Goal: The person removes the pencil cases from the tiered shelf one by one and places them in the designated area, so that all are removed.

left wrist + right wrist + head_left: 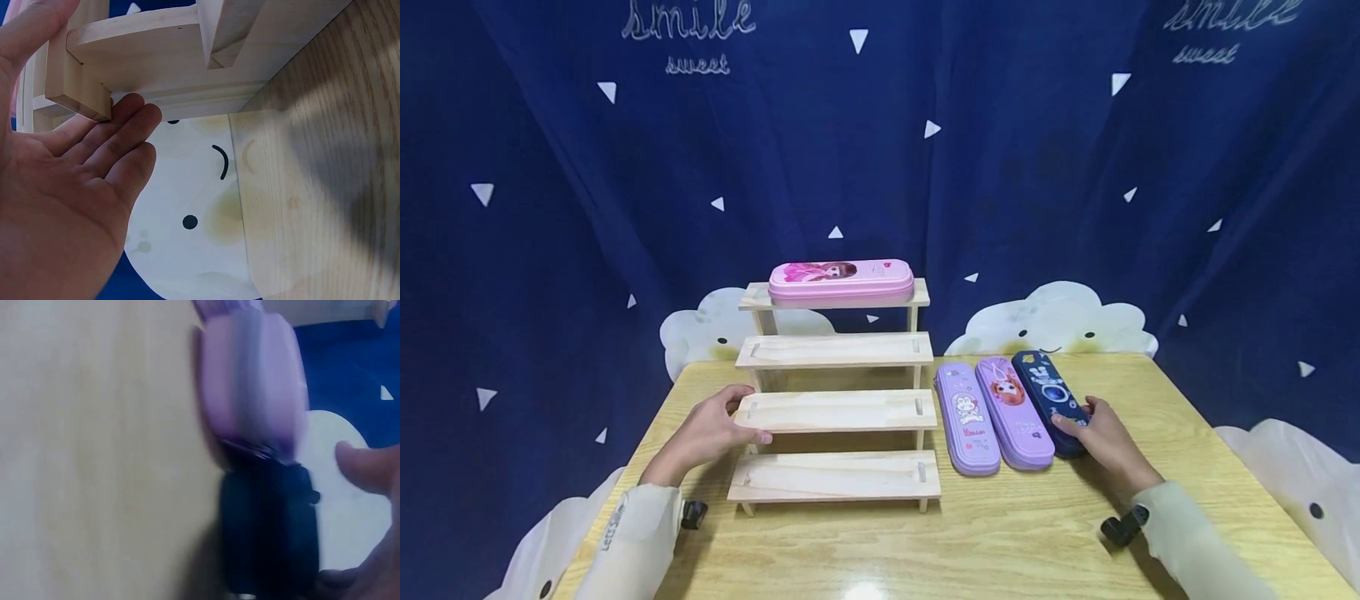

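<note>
A tiered wooden display rack [835,410] stands on the table, with a pink pencil case [842,282] lying on its top step. At the rack's left end, my left hand [711,429] grips the second step from the bottom, thumb in front and fingers behind; the left wrist view shows those fingers [125,144] extended beside the wood. My right hand [1105,442] is at the near end of a navy pencil case [1047,392] on the table. In the blurred right wrist view its thumb [369,469] stands apart above the case, with fingers beside it.
A lilac pencil case [967,417] and a purple pencil case [1013,408] lie side by side between the rack and the navy one. Behind the table [865,550] hangs a dark blue curtain [1037,183] with white triangles and clouds.
</note>
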